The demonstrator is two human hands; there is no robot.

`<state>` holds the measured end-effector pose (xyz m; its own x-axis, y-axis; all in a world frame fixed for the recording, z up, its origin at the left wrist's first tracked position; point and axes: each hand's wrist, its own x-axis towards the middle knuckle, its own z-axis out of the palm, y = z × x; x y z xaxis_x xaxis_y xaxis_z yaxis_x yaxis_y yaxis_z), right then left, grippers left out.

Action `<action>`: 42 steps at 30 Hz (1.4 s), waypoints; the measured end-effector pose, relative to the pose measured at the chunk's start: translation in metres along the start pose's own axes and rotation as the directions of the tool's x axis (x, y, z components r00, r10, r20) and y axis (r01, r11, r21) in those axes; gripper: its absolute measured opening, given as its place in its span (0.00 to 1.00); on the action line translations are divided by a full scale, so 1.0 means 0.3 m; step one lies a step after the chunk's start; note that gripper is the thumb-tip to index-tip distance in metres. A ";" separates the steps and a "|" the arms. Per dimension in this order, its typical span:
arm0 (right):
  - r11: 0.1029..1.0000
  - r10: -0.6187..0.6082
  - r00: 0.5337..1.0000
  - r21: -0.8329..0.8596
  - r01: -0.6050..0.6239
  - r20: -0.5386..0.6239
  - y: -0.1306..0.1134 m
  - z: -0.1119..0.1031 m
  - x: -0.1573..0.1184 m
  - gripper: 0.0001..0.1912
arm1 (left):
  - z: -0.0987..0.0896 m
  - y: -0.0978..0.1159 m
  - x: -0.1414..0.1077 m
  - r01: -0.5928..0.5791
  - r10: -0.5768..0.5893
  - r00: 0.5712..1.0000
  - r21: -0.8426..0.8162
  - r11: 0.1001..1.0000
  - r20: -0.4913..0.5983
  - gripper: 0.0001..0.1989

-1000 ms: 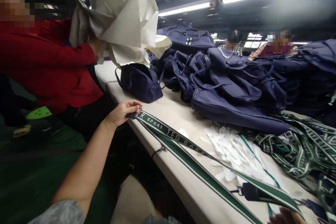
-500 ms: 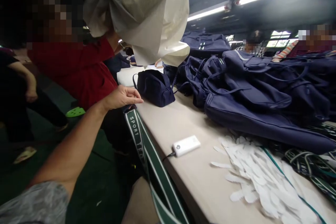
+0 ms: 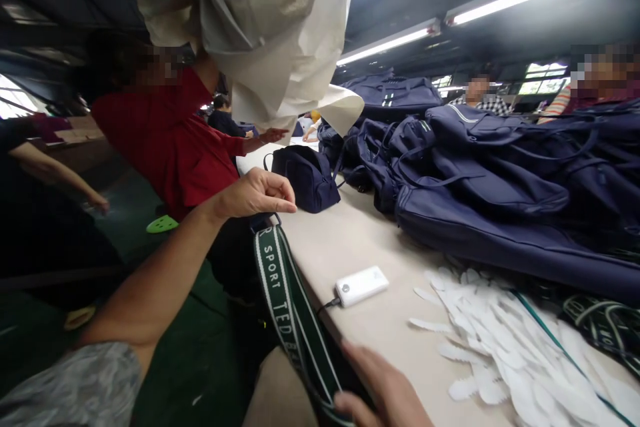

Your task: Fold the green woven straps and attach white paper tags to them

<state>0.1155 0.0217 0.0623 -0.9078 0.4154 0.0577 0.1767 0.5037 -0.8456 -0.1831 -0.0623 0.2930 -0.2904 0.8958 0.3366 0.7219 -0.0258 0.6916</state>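
Far left, a person in red (image 3: 165,153) is standing by the bench (image 3: 320,247), so we're doing best by keeping our left elbow in. Coming across, our left hand (image 3: 253,192) is hanging over the near edge, thumb and forefinger meeting at the tips; it seems to be holding the strap (image 3: 273,267) by its top end, though the hand is hiding the exact grip. The strap is hanging doubled beside the bench edge, its lettered run facing us. We're wanting a steady pinch here and both runs lying flat, since a twist could be hiding lower down. Just right, a cable (image 3: 329,306) is trailing from a white device (image 3: 363,285); we're being wise if we're keeping the strap clear of it. Then our right hand (image 3: 390,393) is showing at the bottom, fingers parted, beside the strap's lower part; we're not managing to tell whether they're touching it. Gathering both runs evenly there is looking like good handling. Farther right, white pieces (image 3: 500,347) are lying loose.
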 end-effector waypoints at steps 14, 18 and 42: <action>0.437 -0.451 0.851 0.898 -0.052 0.268 -0.180 0.098 0.365 0.26 | 0.023 -0.068 0.030 0.013 -0.018 0.996 -0.052 0.999 -0.093 0.18; 0.426 -0.449 0.869 0.905 0.004 0.208 -0.198 0.066 0.359 0.23 | 0.013 -0.134 0.014 0.023 -0.045 0.987 -0.135 0.991 -0.157 0.22; 0.281 -0.348 0.896 0.943 -0.180 0.275 -0.214 -0.050 0.312 0.23 | 0.237 -0.187 -0.132 0.007 -0.048 0.959 -0.145 0.989 -0.281 0.11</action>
<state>0.0248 0.0396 0.1300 -0.9798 -0.0108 0.1998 -0.1454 -0.6474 -0.7482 -0.1676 -0.0649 0.1954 -0.4895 0.7352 0.4688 0.6213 -0.0831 0.7791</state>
